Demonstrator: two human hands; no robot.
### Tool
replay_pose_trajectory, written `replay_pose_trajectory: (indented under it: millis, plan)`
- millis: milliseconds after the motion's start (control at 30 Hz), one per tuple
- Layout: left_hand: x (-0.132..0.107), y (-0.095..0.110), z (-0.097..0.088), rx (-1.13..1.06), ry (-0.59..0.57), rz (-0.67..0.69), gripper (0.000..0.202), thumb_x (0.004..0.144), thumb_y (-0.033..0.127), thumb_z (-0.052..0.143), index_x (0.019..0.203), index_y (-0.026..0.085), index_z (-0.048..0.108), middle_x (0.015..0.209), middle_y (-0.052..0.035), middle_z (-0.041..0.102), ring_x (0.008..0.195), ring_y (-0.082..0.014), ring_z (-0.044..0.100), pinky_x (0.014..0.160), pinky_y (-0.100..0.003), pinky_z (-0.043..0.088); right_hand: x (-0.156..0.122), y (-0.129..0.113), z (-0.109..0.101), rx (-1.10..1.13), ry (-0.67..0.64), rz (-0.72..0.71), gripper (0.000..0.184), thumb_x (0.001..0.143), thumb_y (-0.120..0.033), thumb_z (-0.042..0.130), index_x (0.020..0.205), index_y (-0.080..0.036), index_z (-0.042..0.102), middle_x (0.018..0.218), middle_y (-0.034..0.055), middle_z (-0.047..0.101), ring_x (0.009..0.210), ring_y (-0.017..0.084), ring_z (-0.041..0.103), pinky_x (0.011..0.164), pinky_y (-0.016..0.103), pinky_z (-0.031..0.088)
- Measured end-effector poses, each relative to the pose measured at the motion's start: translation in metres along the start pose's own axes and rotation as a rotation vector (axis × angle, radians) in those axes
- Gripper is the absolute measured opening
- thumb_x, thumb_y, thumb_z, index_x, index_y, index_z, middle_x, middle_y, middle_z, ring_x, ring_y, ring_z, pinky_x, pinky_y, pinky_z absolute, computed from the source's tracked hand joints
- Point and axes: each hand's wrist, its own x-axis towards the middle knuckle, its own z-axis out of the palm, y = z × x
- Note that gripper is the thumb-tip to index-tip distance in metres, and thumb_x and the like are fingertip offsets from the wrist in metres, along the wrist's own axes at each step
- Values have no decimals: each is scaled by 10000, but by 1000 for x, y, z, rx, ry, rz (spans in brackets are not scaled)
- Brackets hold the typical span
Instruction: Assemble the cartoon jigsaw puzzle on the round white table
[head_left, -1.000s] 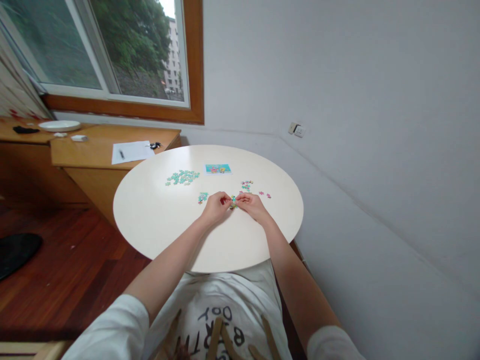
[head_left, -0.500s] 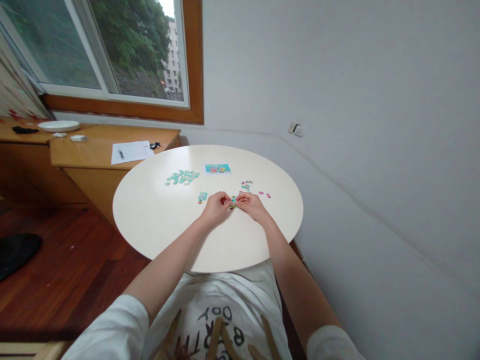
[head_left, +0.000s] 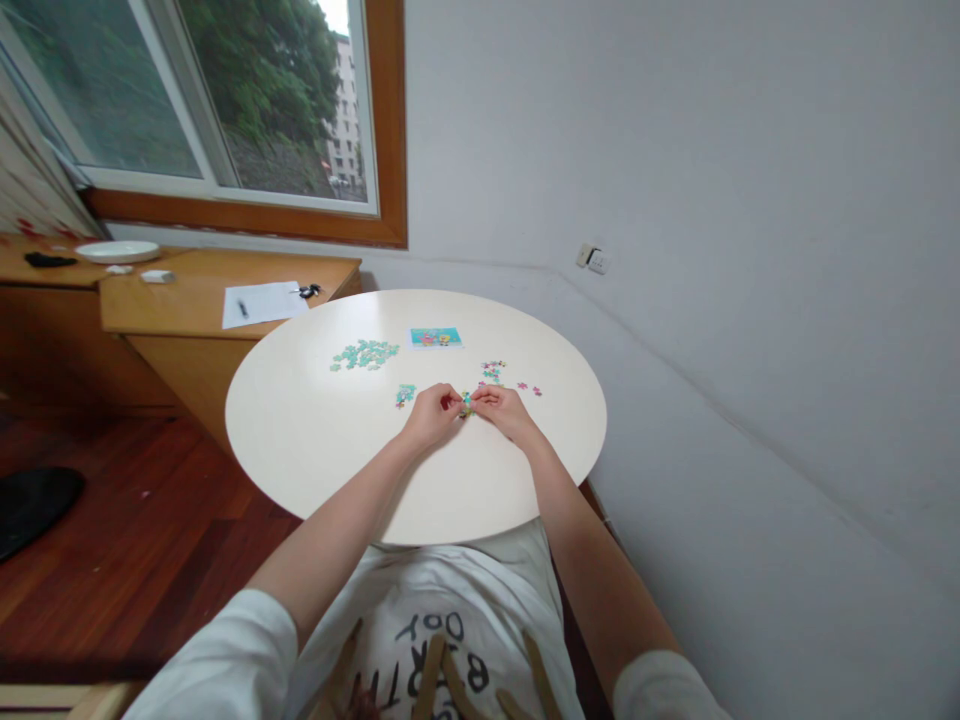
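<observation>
My left hand (head_left: 430,414) and my right hand (head_left: 506,409) meet at the middle of a round cream table (head_left: 315,450). Both pinch small joined jigsaw pieces (head_left: 466,404) between their fingertips, low over the tabletop. A small cluster of teal pieces (head_left: 406,394) lies just left of my left hand. Pink and mixed pieces (head_left: 493,371) lie beyond my right hand, with two pink ones (head_left: 529,388) further right. A larger pile of teal pieces (head_left: 364,354) sits at the back left, beside a small printed picture card (head_left: 436,338).
A wooden desk (head_left: 187,300) stands left of the table, bearing a paper sheet (head_left: 262,302) with a pen, and a white plate (head_left: 118,251) further back. A window is above it. A grey wall with a socket (head_left: 592,260) runs along the right. Dark wood floor lies left.
</observation>
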Motion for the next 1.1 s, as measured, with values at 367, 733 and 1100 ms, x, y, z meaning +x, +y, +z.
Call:
replay_pose_trajectory:
  millis: [367,733,1100]
  plan:
    - [0,2,-1,-8,-4,6,66,694,147,578,628,144,579,580,22,536,539,-89,441,545,-223,334,0,-1,0,34,9,35,256,511,-293,737,701,-160,630,613,-16,615,567,95,527,590,252,405]
    - [0,-3,2,-19,-19,10,62,695,127,577,635,144,583,586,24,550,540,-87,449,544,-217,343,-3,-6,0,57,15,24,201,562,-260,658,739,-172,621,570,-32,586,551,96,517,591,253,395]
    - [0,-4,2,-13,-39,13,85,699,147,581,615,148,574,580,26,550,535,-88,449,546,-220,344,-3,-5,0,49,24,33,259,569,-257,649,809,-161,654,603,-18,614,561,92,520,606,254,401]
